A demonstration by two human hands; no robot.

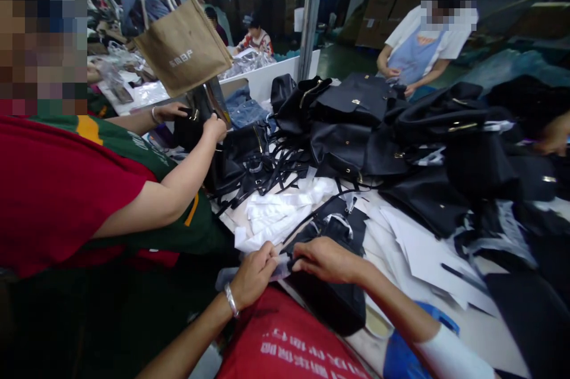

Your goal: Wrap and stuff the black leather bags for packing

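My left hand (253, 275), with a silver bracelet on the wrist, pinches a small piece of clear plastic wrap (281, 269) at the near edge of the table. My right hand (327, 260) grips the same spot from the other side, fingers curled over the top of a black bag (332, 284) that lies in front of me. Both hands touch the bag's upper edge. Black straps run from the bag toward a heap of white paper strips (278, 212) just beyond my hands.
A person in a red and green shirt (80, 189) stands close on my left, handling a black bag. Many black bags (401, 135) are piled across the table. White paper sheets (427, 254) lie at right. Another person in an apron (421, 49) works at the far side. A tan tote (184, 46) hangs above.
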